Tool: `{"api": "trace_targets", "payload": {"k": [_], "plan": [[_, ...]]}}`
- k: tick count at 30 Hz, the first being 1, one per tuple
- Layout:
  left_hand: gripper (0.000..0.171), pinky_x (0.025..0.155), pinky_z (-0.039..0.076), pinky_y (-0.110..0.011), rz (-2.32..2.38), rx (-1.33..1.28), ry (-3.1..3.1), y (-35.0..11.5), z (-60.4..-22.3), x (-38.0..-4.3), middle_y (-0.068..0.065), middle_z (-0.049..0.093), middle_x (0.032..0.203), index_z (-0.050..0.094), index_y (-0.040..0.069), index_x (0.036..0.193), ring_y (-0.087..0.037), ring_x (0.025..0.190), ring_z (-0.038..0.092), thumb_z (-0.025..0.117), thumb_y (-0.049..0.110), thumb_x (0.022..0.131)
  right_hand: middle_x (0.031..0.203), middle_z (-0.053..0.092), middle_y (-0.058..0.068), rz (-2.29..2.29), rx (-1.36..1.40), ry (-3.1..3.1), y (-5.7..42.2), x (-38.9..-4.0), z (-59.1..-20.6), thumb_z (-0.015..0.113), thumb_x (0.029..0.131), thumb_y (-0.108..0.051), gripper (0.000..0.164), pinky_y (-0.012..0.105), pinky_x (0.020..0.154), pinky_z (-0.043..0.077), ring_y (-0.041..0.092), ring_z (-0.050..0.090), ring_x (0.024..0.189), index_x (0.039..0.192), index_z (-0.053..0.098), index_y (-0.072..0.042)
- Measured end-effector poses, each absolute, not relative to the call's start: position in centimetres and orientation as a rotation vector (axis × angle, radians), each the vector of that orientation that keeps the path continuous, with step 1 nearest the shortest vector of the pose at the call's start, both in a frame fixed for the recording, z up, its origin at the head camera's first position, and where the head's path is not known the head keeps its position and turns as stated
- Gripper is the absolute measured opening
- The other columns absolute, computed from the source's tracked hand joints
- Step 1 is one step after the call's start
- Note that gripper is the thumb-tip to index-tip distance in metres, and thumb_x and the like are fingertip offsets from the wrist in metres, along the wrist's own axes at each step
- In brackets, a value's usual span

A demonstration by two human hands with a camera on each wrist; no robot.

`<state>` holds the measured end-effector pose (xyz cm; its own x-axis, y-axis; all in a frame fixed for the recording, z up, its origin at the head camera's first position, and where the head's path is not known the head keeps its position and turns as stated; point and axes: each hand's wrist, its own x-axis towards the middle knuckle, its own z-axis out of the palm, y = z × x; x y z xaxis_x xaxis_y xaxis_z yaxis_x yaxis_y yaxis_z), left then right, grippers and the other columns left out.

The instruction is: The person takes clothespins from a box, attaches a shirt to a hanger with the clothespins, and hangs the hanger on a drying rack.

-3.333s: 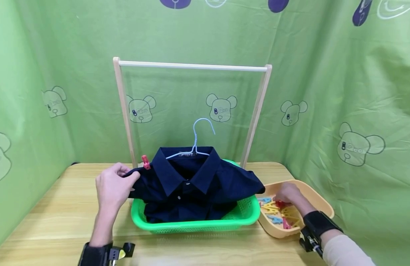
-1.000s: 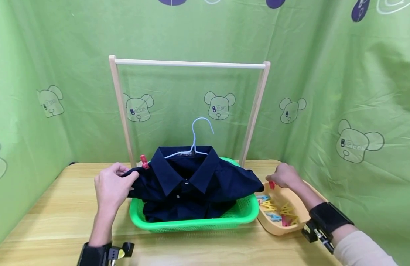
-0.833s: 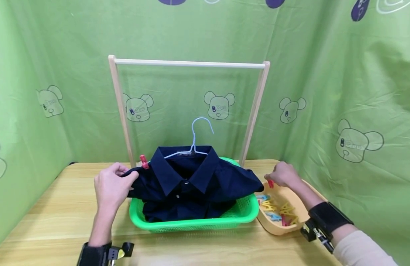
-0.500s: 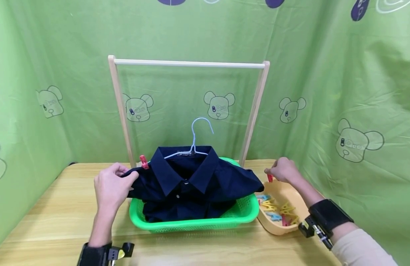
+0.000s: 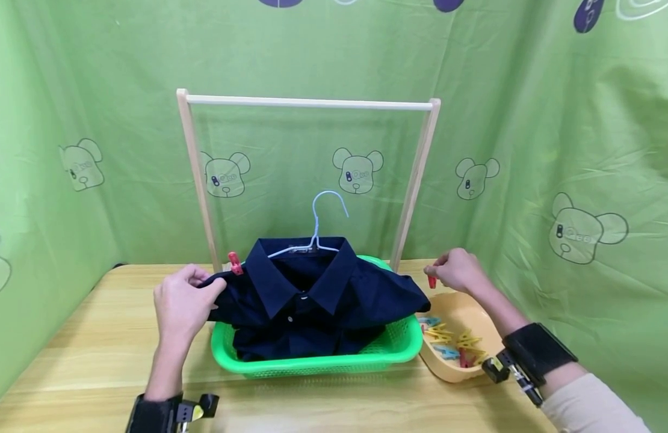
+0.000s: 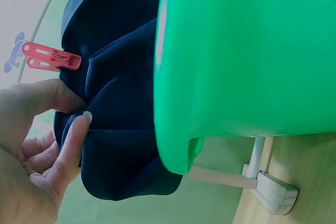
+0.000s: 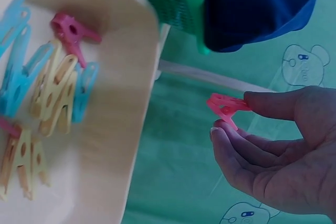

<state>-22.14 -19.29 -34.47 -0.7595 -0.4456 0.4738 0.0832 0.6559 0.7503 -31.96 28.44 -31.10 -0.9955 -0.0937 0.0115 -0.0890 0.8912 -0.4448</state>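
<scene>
A dark navy shirt (image 5: 290,313) lies on a green basket (image 5: 323,365), a blue wire hanger (image 5: 316,231) inside its collar. My left hand (image 5: 183,300) pinches the shirt's left-side sleeve. Close to that hand, a red clothespin (image 5: 235,263) is clipped on the shoulder; the left wrist view shows the same pin (image 6: 52,57) beside my thumb. Above the rim of an orange bin, my right hand (image 5: 458,270) holds a second red clothespin (image 5: 432,281). In the right wrist view this pin (image 7: 227,107) sits between thumb and fingertips, apart from the shirt.
The orange bin (image 5: 496,334) on the right holds several blue, yellow and red clothespins. A wooden rack (image 5: 312,103) with a white crossbar stands behind the basket. Green patterned curtain (image 5: 572,150) surrounds the wooden table (image 5: 85,337).
My right hand has come up out of the orange bin with a red clothespin, then risen and moved slightly left. The left hand keeps its pinch on the sleeve.
</scene>
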Motion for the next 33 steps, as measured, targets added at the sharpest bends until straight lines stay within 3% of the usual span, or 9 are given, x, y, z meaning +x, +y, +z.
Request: {"api": "trace_targets", "payload": {"k": [14, 21, 33], "plan": [[0.011, 0.065, 0.044, -0.034, -1.063, 0.261, -2.211, -19.4, -34.4, -22.0, -0.005, 0.071, 0.07, 0.073, 0.011, 0.077, -0.024, 0.068, 0.067, 0.077, 0.021, 0.076, 0.071, 0.067, 0.004, -0.799, -0.19, 3.049, 26.2, -31.6, -29.3, 0.063, 0.098, -0.032, 0.03, 0.03, 0.054, 0.039, 0.018, 0.054, 0.06, 0.093, 0.075, -0.005], [0.01, 0.065, 0.044, -0.034, -1.068, 0.266, -2.209, -19.3, -34.3, -21.9, -0.005, 0.072, 0.07, 0.073, 0.011, 0.077, -0.024, 0.067, 0.067, 0.076, 0.02, 0.076, 0.094, 0.074, 0.014, -0.839, -0.226, 3.064, 24.9, -31.0, -28.4, 0.064, 0.097, -0.031, 0.033, 0.031, 0.064, 0.049, 0.022, 0.067, 0.078, 0.109, 0.07, 0.0], [0.01, 0.065, 0.044, -0.034, -1.071, 0.267, -2.212, -19.3, -34.2, -21.9, -0.006, 0.072, 0.071, 0.073, 0.01, 0.078, -0.025, 0.071, 0.067, 0.076, 0.02, 0.076, 0.106, 0.075, 0.02, -0.944, -0.311, 3.094, 22.9, -29.9, -27.4, 0.064, 0.099, -0.024, 0.028, 0.037, 0.074, 0.053, 0.032, 0.069, 0.095, 0.111, 0.067, 0.001]]}}
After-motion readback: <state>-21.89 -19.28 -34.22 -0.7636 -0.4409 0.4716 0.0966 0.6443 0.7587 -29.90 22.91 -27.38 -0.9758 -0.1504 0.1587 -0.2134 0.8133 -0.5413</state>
